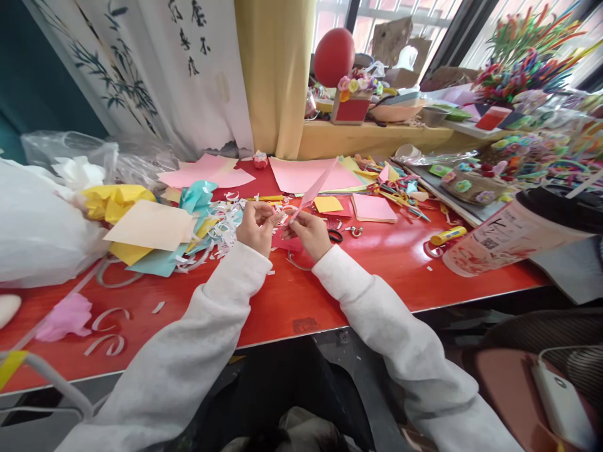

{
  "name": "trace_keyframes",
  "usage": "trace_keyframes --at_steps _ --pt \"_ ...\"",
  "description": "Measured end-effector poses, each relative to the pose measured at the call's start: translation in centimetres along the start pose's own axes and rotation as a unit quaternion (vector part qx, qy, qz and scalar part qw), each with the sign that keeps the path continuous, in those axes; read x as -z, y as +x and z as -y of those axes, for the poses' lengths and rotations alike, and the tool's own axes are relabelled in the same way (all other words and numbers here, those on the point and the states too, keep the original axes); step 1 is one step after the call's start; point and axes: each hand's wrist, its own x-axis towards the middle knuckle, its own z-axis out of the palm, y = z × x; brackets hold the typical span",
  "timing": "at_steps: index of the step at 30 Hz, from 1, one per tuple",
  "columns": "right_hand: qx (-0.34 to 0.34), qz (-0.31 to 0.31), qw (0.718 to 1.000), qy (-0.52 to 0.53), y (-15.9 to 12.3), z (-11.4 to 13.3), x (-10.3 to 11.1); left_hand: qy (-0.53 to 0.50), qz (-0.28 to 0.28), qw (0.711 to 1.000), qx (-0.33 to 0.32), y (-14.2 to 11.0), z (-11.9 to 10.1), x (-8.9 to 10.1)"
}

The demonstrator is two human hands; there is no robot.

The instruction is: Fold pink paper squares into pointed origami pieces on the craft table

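Observation:
My right hand [311, 236] pinches a folded-looking piece of pink paper [319, 184], which stands up from the fingers and leans right. Close by on the left is my left hand [255, 226], its fingers curled and thumb pressed in near the paper's lower end. What the left fingertips hold, if anything, is too small to make out. Just right of my right hand lie the black handles of scissors [335, 235]. Beyond the hands are a small yellow-orange paper square [328, 204] and a stack of pink paper squares [374, 208].
White paper shreds [221, 227] and crumpled yellow paper [115, 202] cover the red table's left side, beside a white plastic bag [44, 229]. Pink sheets [301, 174] lie at the back. A lidded drink cup [513, 235] and a yellow glue-like tube [447, 236] stand right.

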Motion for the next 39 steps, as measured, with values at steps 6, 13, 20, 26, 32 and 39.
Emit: trace_keyframes --at_steps 6,13,20,26,32,39 --pt "-0.057 0.062 0.992 0.096 0.2 0.5 0.3 0.110 0.050 0.990 -0.077 1.0 0.3 0.9" --pt "-0.034 0.052 0.991 0.116 0.3 0.0 0.3 0.165 0.140 0.968 -0.126 0.7 -0.5 0.8" --pt "0.002 -0.008 1.000 -0.024 0.2 -0.6 0.4 0.156 0.166 0.971 -0.068 0.4 0.0 0.7" --pt "0.032 -0.035 0.992 -0.116 0.3 -1.5 0.6 0.190 0.161 0.963 -0.104 0.1 1.1 0.1" --pt "0.009 -0.034 0.997 -0.068 0.6 -1.4 1.0 0.178 0.160 0.966 -0.093 -0.2 1.3 0.1" --pt "-0.002 0.007 1.000 0.030 0.6 -1.0 1.1 0.172 0.153 0.967 -0.105 -0.2 2.0 0.2"
